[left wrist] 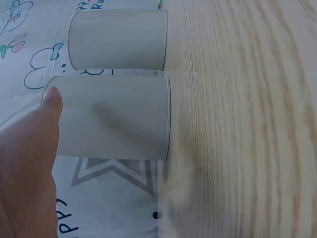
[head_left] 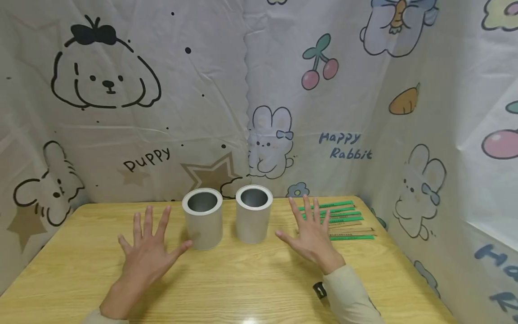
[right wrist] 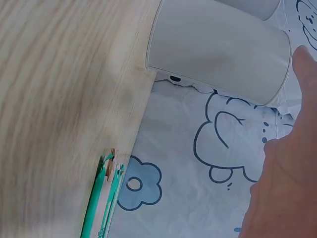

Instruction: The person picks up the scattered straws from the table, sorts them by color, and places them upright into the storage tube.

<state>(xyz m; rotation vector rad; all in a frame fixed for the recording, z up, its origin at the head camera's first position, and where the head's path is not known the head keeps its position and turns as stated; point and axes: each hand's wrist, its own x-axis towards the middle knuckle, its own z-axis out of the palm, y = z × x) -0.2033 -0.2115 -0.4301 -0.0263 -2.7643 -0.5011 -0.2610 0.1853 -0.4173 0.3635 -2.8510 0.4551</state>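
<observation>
Two white cylindrical containers with round open tops stand upright side by side near the back of the table. The left hand (head_left: 147, 256) is held with fingers spread in front of and left of the left container (head_left: 203, 229); its thumb overlaps that container's edge in the head view. To the right of the right container (head_left: 252, 222), the right hand (head_left: 311, 236) also has its fingers spread, and nothing is in it. Behind its fingers lie several thin sticks (head_left: 352, 238) in green and brown paper sleeves, partly hidden by the hand.
The wooden table (head_left: 226, 283) carries all of these things. A printed cloth (head_left: 202, 112) with puppy and rabbit drawings hangs behind and at both sides. A small black item (head_left: 319, 290) shows beside the right sleeve cuff (head_left: 344, 283).
</observation>
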